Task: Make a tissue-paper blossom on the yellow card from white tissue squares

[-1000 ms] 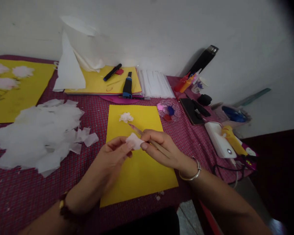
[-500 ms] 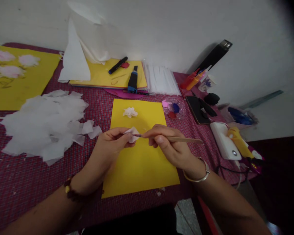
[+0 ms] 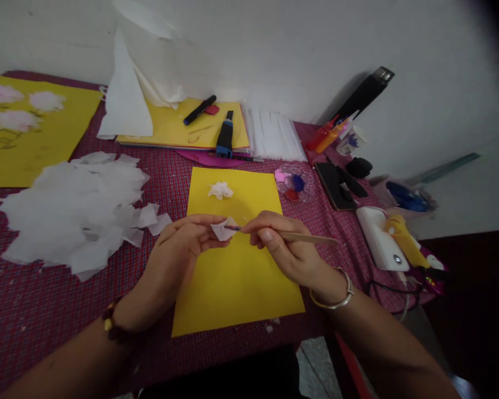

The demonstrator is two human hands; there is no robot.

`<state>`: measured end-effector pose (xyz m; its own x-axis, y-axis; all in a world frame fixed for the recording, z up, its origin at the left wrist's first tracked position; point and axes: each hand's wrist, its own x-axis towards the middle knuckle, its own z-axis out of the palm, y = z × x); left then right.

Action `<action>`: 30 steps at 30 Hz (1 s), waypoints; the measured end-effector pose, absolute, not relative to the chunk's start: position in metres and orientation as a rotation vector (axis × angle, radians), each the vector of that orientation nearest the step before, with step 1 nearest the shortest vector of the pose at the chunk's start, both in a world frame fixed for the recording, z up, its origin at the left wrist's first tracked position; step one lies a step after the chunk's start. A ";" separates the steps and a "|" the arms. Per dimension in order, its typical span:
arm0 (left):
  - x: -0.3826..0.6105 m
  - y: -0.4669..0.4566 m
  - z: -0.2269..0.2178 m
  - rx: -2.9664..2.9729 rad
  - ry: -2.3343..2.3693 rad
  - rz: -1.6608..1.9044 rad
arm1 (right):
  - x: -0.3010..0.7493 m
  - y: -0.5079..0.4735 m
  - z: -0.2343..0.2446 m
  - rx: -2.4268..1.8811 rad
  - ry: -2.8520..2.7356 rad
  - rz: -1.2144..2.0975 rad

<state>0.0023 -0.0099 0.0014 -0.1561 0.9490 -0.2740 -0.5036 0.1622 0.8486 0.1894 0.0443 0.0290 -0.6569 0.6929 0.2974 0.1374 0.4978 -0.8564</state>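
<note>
Right hand point(image 3: 291, 249) gripped wooden stick point(image 3: 307, 238) near-crosswise, tip leftward at white paper piece point(image 3: 222, 231) in left hand's point(image 3: 172, 249) fingertips.

my left hand point(image 3: 177, 249) and right hand point(image 3: 291, 249) are bare. a dark brown bracelet of round beads with a yellowish one point(image 3: 109, 323) rings my left wrist, a silvery metal bangle point(image 3: 350, 289) my right; black cloth point(image 3: 237, 377) covers my lap, near.
</note>
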 end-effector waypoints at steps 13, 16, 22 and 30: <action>0.005 -0.010 0.002 0.773 1.185 1.350 | 0.182 0.049 0.020 -0.732 -1.541 1.690; 0.005 -0.014 0.002 0.957 1.297 1.392 | 0.176 0.048 0.014 -0.790 -1.372 1.797; 0.009 -0.018 0.008 1.301 1.431 1.434 | 0.167 0.042 0.005 -0.889 -1.220 1.736; 0.007 -0.007 0.000 0.638 1.172 1.333 | 0.173 0.052 0.011 -0.784 -1.245 1.810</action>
